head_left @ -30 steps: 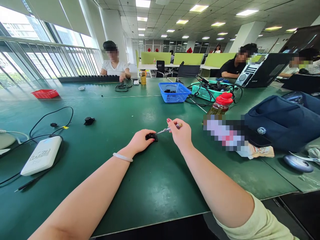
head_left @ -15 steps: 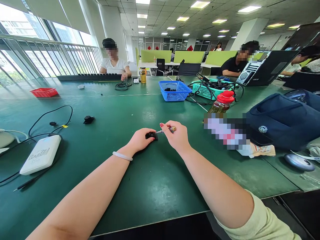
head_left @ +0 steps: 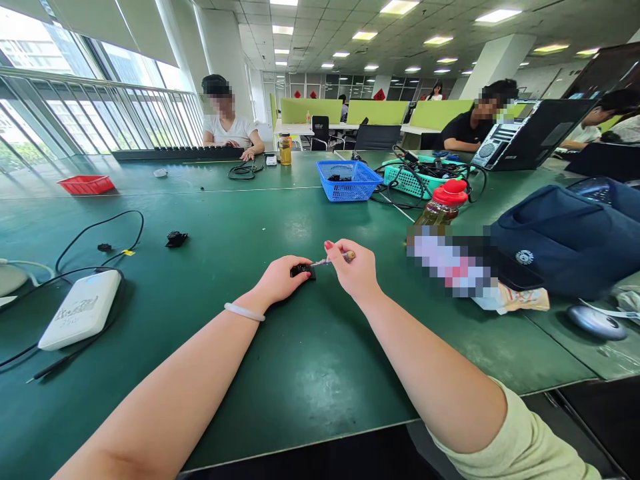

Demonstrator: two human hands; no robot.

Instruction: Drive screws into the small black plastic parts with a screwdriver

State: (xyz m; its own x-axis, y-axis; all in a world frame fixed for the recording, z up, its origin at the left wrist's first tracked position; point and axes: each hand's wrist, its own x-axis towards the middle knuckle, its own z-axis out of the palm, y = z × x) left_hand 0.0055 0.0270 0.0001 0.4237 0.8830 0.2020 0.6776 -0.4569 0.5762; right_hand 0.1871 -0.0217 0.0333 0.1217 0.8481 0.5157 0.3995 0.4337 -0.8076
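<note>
My left hand [head_left: 280,281] is closed around a small black plastic part [head_left: 302,270], holding it low at the green table top, with thumb and fingers on its sides. Gripped in my right hand [head_left: 356,272] is a slim screwdriver [head_left: 323,263] with a thin metal shaft and a brownish handle end. Its shaft points left, and the tip is at the right end of the black part. Whether the tip touches it I cannot tell. Another small black piece [head_left: 177,239] lies on the table to the left.
A white power bank [head_left: 80,310] and black cables lie at left. Beyond my hands stand a blue basket [head_left: 350,190], a green basket [head_left: 407,181] with cables, and a red-lidded bottle [head_left: 443,203]. A dark blue bag [head_left: 575,233] is at right. People sit across the table.
My right hand has shifted slightly right with the screwdriver, and its thumb is a little higher. My left hand stays on the black part. The whole view has moved very slightly.
</note>
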